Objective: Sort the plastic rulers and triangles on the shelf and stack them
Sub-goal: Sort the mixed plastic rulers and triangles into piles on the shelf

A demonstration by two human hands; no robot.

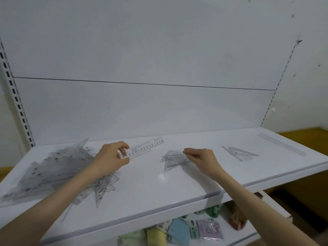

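Head view: the left hand (pixel 111 157) pinches the near end of a short clear ruler (pixel 145 147), which slants away toward two o'clock and seems raised a little off the shelf (pixel 159 189). The right hand (pixel 200 157) has its fingers curled together at the edge of a small triangle stack (pixel 173 158) at the shelf's centre; I cannot tell whether it grips a piece.

The ruler probably wants a pile of its own. Keep it flat, lower it squarely, and align the edges before letting go, because slick plastic slides.

The pieces are transparent with dark printed scales and are faint against the white shelf. An unsorted heap (pixel 53 171) sprawls at nine o'clock, a second triangle stack (pixel 239 153) lies at three o'clock, and long rulers (pixel 282 144) lie toward two o'clock.
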